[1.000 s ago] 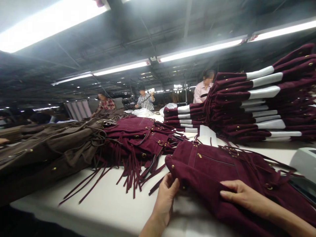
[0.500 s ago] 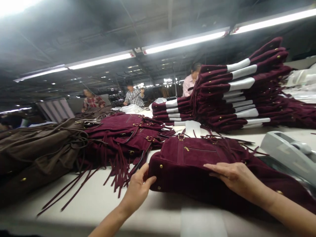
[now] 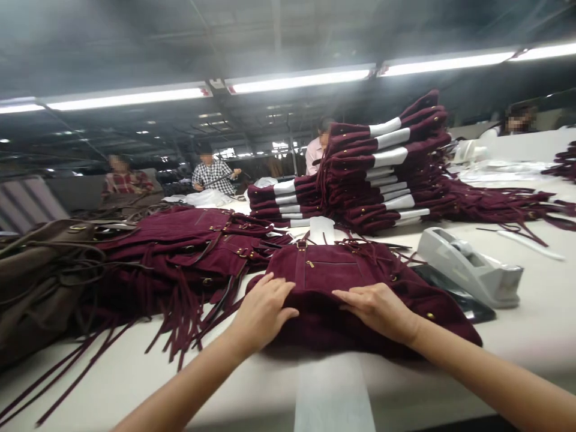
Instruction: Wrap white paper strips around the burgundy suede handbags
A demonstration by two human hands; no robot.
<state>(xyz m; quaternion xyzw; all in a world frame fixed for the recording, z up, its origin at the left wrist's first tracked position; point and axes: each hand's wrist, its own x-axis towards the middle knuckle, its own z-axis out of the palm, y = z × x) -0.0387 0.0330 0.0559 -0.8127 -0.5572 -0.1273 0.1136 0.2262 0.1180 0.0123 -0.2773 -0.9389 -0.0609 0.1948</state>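
Note:
A burgundy suede-like bag [image 3: 333, 276] with a zip pocket and brass studs lies on the white table in front of me. My left hand [image 3: 269, 309] rests on its front left part, thumb spread away from the fingers. On the front edge, right of the zip, lies my right hand [image 3: 378, 309] with its fingers stretched out to the left. Both palms are turned from view. A whitish strip [image 3: 333, 393] comes out from beneath the bag toward the table's front edge.
A grey tape dispenser [image 3: 472, 270] stands right of the bag beside a dark flat object [image 3: 477, 307]. Burgundy fringed bags [image 3: 180, 258] and brown bags [image 3: 40, 288] lie left. Behind rises a tall stack of white-banded burgundy bags [image 3: 382, 174]. Several people are farther back.
My left hand has gone from the bag's left corner onto its front part, nearer my right hand. The view has swung right, bringing the whole tape dispenser into sight.

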